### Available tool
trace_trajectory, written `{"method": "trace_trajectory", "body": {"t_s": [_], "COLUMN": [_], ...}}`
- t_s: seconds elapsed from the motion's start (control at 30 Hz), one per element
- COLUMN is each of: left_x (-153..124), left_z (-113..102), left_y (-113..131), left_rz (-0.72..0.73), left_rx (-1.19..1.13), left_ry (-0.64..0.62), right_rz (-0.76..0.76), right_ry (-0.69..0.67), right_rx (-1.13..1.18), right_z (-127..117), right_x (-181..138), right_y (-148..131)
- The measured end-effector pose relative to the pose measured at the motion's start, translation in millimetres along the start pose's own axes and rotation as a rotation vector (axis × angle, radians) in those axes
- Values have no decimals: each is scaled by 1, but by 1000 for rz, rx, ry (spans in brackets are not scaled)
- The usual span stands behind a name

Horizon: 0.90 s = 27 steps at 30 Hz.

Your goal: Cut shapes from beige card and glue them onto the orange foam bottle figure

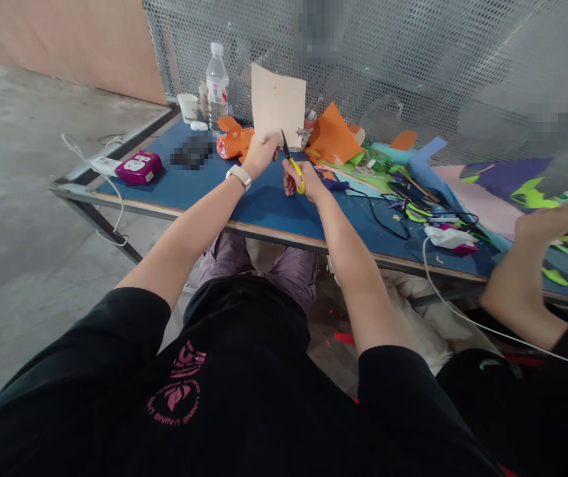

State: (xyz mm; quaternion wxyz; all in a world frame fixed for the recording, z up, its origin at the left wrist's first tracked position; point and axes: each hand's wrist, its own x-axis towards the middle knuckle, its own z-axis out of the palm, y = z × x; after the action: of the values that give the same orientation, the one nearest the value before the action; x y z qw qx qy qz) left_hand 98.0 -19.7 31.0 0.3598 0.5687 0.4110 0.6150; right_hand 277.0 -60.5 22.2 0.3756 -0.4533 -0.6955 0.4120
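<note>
My left hand (262,151) pinches the lower edge of a beige foam sheet (278,104) and holds it upright over the blue table (185,189). A white watch sits on that wrist. My right hand (304,180) grips yellow-handled scissors (291,162), blades pointing up at the sheet's bottom edge. Both hands hover above the table's middle.
Behind stand a water bottle (217,85), a white cup (188,106), an orange foam craft (234,141) and orange sheets (332,136). A magenta box (139,166) lies at left. Coloured foam scraps and cables cover the right side, where another person's hand (547,222) works. Wire mesh backs the table.
</note>
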Motion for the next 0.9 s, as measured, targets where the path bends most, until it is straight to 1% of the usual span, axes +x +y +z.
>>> {"method": "trace_trajectory", "body": {"t_s": [0.17, 0.27, 0.33, 0.43, 0.57, 0.67, 0.73, 0.9], "left_x": [0, 0, -2, -9, -24, -31, -32, -29], "left_z": [2, 3, 4, 3, 2, 1, 0, -1], "left_y": [4, 5, 9, 21, 45, 57, 59, 54], "left_rz": [-3, 16, -2, -24, -4, -26, -42, -54], "left_rx": [-27, -98, -140, -139, -180, -219, -213, -188], "left_ry": [-12, -16, -41, -58, -49, -51, -41, -16], "right_rz": [-22, -30, -48, -74, -95, -155, -188, -149], "right_ry": [17, 19, 17, 5, 9, -27, -42, -42], "right_rx": [-11, 8, 4, -17, -19, -11, -8, -23], "right_z": [-1, -3, -5, -7, -10, -13, -14, -14], "right_x": [-1, 0, 1, 3, 5, 7, 8, 11], "right_y": [-1, 1, 3, 5, 12, 19, 21, 22]}}
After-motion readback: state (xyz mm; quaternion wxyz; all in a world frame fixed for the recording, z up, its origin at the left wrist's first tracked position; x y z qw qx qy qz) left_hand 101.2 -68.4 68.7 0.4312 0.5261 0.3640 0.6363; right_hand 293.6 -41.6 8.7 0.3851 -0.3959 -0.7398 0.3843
